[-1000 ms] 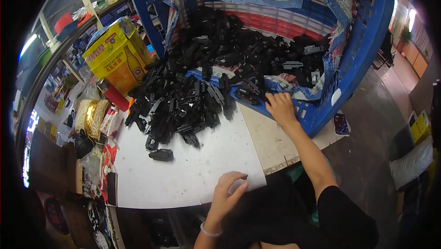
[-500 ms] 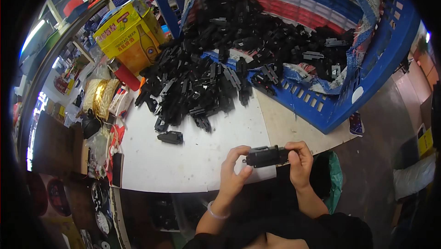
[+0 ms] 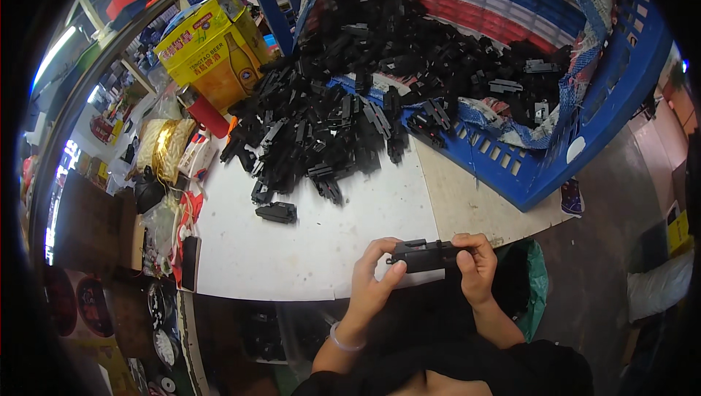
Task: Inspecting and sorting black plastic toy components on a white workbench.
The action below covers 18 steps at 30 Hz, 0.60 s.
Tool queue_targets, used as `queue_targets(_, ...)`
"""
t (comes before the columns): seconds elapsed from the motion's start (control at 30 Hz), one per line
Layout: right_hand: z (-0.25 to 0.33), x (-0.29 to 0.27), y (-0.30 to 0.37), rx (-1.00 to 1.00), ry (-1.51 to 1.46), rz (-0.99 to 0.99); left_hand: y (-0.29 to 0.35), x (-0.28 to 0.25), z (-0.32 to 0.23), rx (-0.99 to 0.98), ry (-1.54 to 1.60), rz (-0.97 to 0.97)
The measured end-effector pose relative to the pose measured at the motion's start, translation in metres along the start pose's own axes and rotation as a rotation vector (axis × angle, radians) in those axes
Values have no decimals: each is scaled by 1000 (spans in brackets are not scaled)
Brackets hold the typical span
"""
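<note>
A black oblong plastic part (image 3: pixel 422 256) is held level between my two hands over the table's front edge. My left hand (image 3: pixel 374 279) pinches its left end, thumb in front and fingers behind. At the other end my right hand (image 3: pixel 476 268) grips it between thumb and fingers. A similar black part (image 3: pixel 277 212) lies alone on the white table top (image 3: pixel 307 250). Beyond it spreads a large pile of such black parts (image 3: pixel 314 133), which runs back into a blue plastic basket (image 3: pixel 529 188) lying with its opening toward the table.
A striped woven sheet (image 3: pixel 504 23) lines the basket. Along the left stand a yellow carton (image 3: pixel 212 52), a red flask (image 3: pixel 204 112) and a roll of cream cord (image 3: pixel 162 149). A green bag (image 3: pixel 537 279) hangs open below the table's right edge.
The black part has tilted slightly in my hands, and my left thumb has shifted up onto its front. The surrounding scene sits slightly further right in the picture.
</note>
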State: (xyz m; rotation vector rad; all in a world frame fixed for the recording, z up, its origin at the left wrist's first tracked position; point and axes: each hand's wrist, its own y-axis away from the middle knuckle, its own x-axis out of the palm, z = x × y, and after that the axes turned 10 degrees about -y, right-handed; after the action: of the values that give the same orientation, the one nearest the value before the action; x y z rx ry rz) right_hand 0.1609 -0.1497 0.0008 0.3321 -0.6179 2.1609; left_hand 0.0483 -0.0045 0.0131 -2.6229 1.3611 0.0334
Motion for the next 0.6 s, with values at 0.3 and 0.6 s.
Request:
queue_targets(0.3,113,-104,-14,651,1219,309,-25,-51,30,262,-869,-153)
queue_targets(0.6,53,-71,8,565,1003,568,-97,-95,85,-20,-1470,-434)
